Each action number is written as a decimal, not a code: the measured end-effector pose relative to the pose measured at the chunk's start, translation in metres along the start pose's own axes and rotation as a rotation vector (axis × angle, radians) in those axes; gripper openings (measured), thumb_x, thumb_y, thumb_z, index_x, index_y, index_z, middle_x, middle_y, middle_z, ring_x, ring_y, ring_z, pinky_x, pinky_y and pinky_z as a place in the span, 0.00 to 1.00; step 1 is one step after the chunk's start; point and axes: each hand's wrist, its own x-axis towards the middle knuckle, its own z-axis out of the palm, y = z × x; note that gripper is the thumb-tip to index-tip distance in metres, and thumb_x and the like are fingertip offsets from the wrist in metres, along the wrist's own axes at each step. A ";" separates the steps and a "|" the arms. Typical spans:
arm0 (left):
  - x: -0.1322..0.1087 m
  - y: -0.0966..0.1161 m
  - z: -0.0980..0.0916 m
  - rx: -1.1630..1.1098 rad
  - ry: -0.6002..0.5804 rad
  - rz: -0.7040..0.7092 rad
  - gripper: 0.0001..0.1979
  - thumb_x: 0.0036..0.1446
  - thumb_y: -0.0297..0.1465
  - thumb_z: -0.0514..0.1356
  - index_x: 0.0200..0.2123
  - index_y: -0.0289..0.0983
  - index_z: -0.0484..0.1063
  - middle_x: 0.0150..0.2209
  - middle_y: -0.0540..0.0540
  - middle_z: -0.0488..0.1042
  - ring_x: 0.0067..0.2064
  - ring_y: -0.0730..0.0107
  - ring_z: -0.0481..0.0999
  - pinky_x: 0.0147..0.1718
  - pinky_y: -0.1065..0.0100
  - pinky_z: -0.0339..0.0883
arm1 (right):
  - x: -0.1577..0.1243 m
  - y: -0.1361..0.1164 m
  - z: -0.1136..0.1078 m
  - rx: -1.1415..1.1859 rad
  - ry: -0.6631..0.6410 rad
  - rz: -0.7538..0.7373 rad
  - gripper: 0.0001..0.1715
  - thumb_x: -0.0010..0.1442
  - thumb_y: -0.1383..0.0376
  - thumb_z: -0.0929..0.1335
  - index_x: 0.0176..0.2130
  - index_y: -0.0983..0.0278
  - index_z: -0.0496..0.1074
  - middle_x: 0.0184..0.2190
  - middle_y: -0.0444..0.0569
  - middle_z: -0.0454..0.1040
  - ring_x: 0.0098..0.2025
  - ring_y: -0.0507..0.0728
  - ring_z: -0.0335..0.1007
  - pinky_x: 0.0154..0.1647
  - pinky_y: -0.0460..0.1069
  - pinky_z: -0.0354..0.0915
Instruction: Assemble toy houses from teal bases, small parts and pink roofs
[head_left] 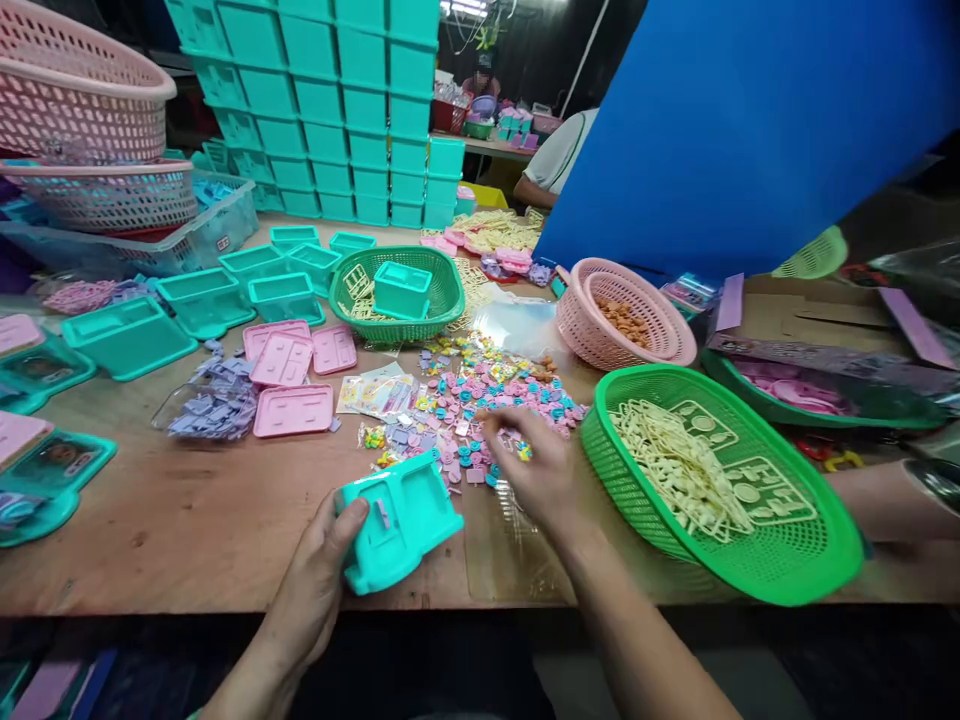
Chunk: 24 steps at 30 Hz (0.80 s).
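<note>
My left hand (319, 575) grips a teal plastic toy tray (401, 520) by its near left corner, tilted above the wooden table's front edge. My right hand (529, 465) reaches into a scattered pile of small pink, blue and yellow toy pieces (487, 395), its fingers bent down and pinched among them; what they pinch is too small to name. Pink rectangular lids (292, 375) and a clear bag of lilac parts (214, 400) lie left of the pile.
A green basket of cream sprues (712, 480) sits at right, a pink basket (626, 315) behind it, another green basket with a teal tray (401, 290) in the middle. Teal trays are stacked high at the back (330, 100). A blue board (750, 130) stands right. Another person's arm (870, 495) rests far right.
</note>
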 end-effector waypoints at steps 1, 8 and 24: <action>-0.004 -0.001 -0.001 0.009 0.023 0.015 0.31 0.49 0.49 0.70 0.52 0.37 0.74 0.51 0.40 0.80 0.53 0.46 0.78 0.50 0.56 0.73 | -0.016 -0.019 0.004 0.126 -0.091 -0.045 0.07 0.67 0.67 0.69 0.46 0.61 0.73 0.40 0.48 0.79 0.42 0.56 0.76 0.45 0.50 0.70; -0.020 -0.013 -0.006 0.051 0.062 0.055 0.29 0.49 0.49 0.70 0.48 0.37 0.73 0.47 0.41 0.81 0.49 0.50 0.79 0.45 0.59 0.72 | -0.066 -0.053 0.025 0.233 -0.153 -0.070 0.12 0.60 0.61 0.75 0.42 0.62 0.72 0.37 0.48 0.75 0.38 0.56 0.71 0.38 0.51 0.68; -0.008 -0.004 -0.006 0.337 0.017 0.056 0.34 0.46 0.53 0.69 0.50 0.38 0.70 0.45 0.43 0.81 0.47 0.50 0.79 0.43 0.59 0.74 | -0.054 -0.073 0.004 0.058 -0.244 -0.015 0.07 0.59 0.75 0.70 0.37 0.64 0.71 0.34 0.47 0.72 0.37 0.56 0.69 0.36 0.50 0.67</action>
